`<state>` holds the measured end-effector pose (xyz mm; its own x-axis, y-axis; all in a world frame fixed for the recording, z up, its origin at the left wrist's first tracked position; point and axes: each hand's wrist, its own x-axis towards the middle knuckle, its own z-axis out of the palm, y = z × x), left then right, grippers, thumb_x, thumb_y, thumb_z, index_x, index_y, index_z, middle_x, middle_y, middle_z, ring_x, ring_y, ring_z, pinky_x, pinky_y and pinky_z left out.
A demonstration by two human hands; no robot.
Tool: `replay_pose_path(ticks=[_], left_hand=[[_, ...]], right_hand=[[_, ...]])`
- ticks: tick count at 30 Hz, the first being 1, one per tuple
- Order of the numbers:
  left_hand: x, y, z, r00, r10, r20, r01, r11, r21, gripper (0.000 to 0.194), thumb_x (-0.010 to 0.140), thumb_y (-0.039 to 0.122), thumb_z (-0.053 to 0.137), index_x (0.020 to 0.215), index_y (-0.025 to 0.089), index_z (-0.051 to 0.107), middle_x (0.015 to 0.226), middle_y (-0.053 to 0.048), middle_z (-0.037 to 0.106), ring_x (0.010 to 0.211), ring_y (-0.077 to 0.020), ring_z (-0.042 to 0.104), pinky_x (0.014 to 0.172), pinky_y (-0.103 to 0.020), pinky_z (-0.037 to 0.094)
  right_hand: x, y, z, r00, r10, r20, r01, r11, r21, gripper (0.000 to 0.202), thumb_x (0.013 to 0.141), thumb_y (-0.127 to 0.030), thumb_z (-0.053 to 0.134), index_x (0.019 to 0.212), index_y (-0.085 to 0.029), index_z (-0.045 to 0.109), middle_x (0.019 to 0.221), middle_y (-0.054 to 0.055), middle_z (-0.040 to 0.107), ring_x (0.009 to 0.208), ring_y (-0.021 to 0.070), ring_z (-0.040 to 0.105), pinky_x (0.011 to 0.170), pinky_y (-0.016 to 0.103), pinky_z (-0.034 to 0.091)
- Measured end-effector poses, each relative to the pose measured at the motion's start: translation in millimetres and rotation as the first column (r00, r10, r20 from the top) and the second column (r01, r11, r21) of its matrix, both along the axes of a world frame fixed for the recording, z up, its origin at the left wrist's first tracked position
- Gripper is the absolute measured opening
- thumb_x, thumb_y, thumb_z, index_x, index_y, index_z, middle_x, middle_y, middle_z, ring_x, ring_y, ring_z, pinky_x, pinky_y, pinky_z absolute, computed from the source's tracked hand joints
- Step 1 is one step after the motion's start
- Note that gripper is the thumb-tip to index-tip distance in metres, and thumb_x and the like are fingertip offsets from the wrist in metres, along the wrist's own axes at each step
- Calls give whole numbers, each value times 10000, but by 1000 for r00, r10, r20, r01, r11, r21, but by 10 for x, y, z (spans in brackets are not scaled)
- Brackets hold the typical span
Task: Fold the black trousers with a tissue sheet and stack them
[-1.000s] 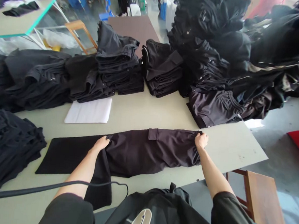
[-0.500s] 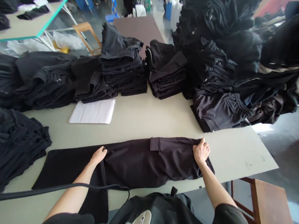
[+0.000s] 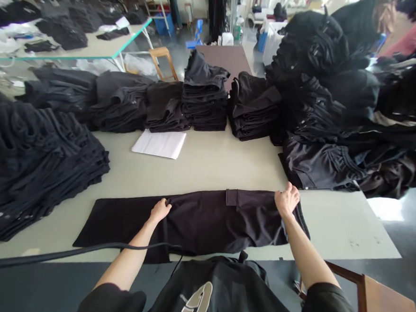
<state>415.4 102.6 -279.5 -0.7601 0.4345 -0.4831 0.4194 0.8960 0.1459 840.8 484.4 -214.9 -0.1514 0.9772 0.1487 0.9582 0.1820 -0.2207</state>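
Observation:
A pair of black cargo trousers (image 3: 203, 222) lies lengthwise on the table in front of me, with a flap pocket (image 3: 231, 197) near its far edge. My left hand (image 3: 160, 210) is closed on the cloth around mid-length, at a seam or fold line. At the waistband end, my right hand (image 3: 286, 199) grips the far corner, its fingers bent over the edge. Left of my left hand the leg cloth lies flat. A dark strap or cord (image 3: 80, 250) crosses in front of my left forearm.
Folded dark garments stand in stacks (image 3: 205, 98) along the table's far side. A large heap (image 3: 327, 79) rises at right, another pile (image 3: 40, 158) at left. White paper (image 3: 159, 143) lies on the pale table (image 3: 229, 162). A wooden stool (image 3: 390, 306) is at lower right.
My view has swung left and up. The cloth flap that hung low by my left forearm now reaches less far down. Both hands stay on the trousers at about the same spots.

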Motion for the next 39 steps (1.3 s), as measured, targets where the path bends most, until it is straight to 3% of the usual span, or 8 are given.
replay_pose_path(ticks=[2,5,9,15,21,25,32,39], left_hand=[[119,-33,-10,999,22,-40,-21,1000,18,313,967,316,494,1211,153,601,1298,-202,652,1234,-333,627,959,-418,517],[355,-119,-2,988,31,-149,-21,997,68,387,959,331,513,1286,133,572,1301,-218,607,1240,-353,594,954,-454,517],[720,-260,67,940,21,-342,36,987,159,487,910,285,590,1365,117,544,1259,-203,592,1186,-342,587,964,-465,511],[1192,-582,138,867,-44,-496,155,970,185,748,828,164,642,1539,122,414,1483,-217,491,1367,-362,461,1169,-550,356],[1341,-1070,82,911,-67,-407,145,976,164,728,819,112,634,1523,151,451,1470,-192,508,1343,-328,498,1139,-493,414],[1161,-1472,128,945,42,-323,9,988,155,550,804,158,718,1339,142,588,1373,-176,538,1227,-308,561,1015,-424,509],[658,-2092,445,995,-91,-29,94,986,135,180,847,172,657,1025,192,679,1126,-91,690,1103,-238,643,963,-342,517],[-892,-2410,1047,999,-36,20,37,999,-39,205,886,239,665,1078,213,732,1039,-120,760,1011,-305,713,911,-455,537]], right_hand=[[-323,-294,11,966,256,-46,-256,967,22,532,938,-231,453,1438,-47,473,1363,238,542,1232,318,472,1070,445,368],[-841,-871,-71,797,597,-89,-603,796,-58,383,943,-182,444,1280,-126,618,1239,155,637,1137,264,532,1032,376,404],[-1468,-1542,-201,621,773,-132,-784,609,-120,336,939,-176,487,1231,-173,653,1270,124,649,1197,260,547,1064,368,406],[-2014,-1926,-407,575,818,-22,-805,562,-192,456,950,-214,482,1395,-150,560,1386,157,607,1282,282,523,1147,432,350],[-2110,-2140,-784,664,740,104,-732,672,-111,561,928,-191,438,1479,-90,475,1539,219,492,1436,351,409,1200,555,265],[-2120,-2241,-900,681,718,142,-721,692,-44,573,920,-178,410,1482,-81,467,1527,227,504,1443,353,405,1203,561,276],[-2119,-2331,-1025,724,675,141,-682,731,4,637,890,-184,416,1518,-81,398,1572,218,438,1491,332,331,1216,574,265],[-2144,-2348,-958,719,675,166,-682,731,-22,624,912,-184,399,1529,-94,381,1560,208,454,1465,335,361,1194,568,291]])
